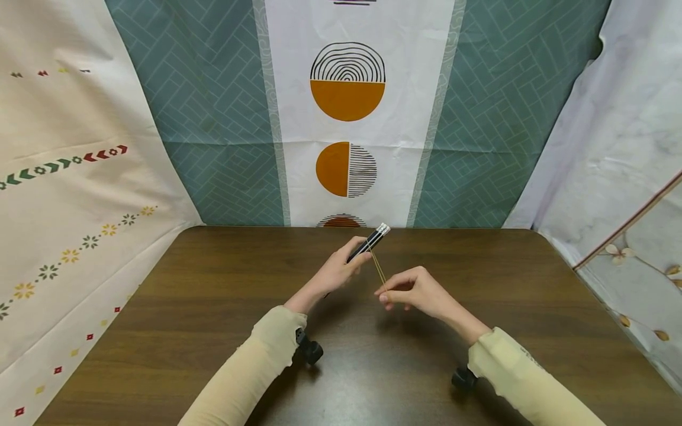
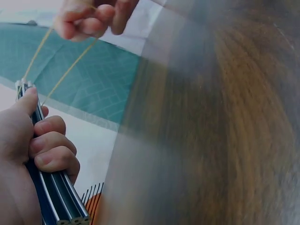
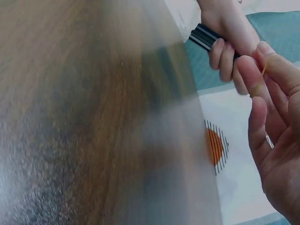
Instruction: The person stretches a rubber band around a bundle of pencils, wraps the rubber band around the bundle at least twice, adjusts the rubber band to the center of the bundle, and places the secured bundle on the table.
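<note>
Left hand (image 1: 339,267) grips a bundle of dark pencils (image 1: 370,243), fingers curled round it, thumb lying along it near the top. Bundle is tilted, pale-tipped end up and to the right, held above the bench (image 1: 224,284); flat brown ends with dark cores show at the lower end in the left wrist view. Right hand (image 1: 418,290) pinches a thin yellow band (image 1: 379,268) between thumb and fingers, remaining fingers loosely bent. Band is stretched taut, two strands running from near the pencils' upper end to the pinch; its exact path round the back of the bundle can't be told. Hands are near each other, apart. Both arms wear pale yellow sleeves (image 1: 247,367), a black camera (image 1: 309,349) at each wrist. Behind the bench: teal cloth (image 1: 213,118) with a white strip (image 1: 405,71) bearing orange-and-black circles.
</note>
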`<control>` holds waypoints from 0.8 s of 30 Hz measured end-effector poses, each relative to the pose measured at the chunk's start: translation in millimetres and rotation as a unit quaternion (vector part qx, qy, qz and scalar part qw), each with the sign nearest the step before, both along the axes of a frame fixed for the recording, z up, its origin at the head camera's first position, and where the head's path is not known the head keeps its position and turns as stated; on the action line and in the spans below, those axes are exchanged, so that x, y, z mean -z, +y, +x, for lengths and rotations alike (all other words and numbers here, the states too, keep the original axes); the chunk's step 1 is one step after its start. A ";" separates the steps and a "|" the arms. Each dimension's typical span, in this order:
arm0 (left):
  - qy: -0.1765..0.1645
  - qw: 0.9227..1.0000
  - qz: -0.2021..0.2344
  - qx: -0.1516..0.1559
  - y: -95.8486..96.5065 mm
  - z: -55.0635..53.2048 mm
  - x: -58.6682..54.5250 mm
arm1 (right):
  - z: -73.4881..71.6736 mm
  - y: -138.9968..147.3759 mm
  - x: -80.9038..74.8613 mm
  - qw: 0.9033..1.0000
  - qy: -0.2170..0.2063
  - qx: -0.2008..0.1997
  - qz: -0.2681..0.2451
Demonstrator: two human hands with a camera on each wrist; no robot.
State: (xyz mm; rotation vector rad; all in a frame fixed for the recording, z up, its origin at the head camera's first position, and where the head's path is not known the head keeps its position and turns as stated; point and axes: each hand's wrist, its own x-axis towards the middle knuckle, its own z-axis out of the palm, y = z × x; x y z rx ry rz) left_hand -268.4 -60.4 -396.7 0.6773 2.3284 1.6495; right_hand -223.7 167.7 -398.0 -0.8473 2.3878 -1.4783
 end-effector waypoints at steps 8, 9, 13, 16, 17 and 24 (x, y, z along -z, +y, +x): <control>-0.003 1.000 -0.013 -0.007 2.9 0.6 4.3 | 12.1 -4.0 -3.1 0.996 0.034 0.002 -0.083; -0.002 1.000 -0.008 -0.008 3.4 1.3 5.1 | 14.0 -4.7 -3.5 0.994 0.030 0.005 -0.105; 0.025 0.999 0.020 -0.023 5.8 7.5 4.7 | 21.3 -7.0 -5.9 0.962 -0.033 -0.007 -0.270; 0.057 0.996 0.048 -0.044 8.5 14.2 0.9 | 25.2 -7.9 -13.2 0.880 -0.125 -0.066 -0.454; 0.067 0.995 0.057 -0.052 9.5 16.5 -0.7 | 26.0 -8.0 -17.0 0.841 -0.155 -0.089 -0.510; 0.122 0.988 0.075 -0.049 16.0 28.4 -5.3 | 26.4 -10.5 -46.0 0.702 -0.205 -0.013 -0.682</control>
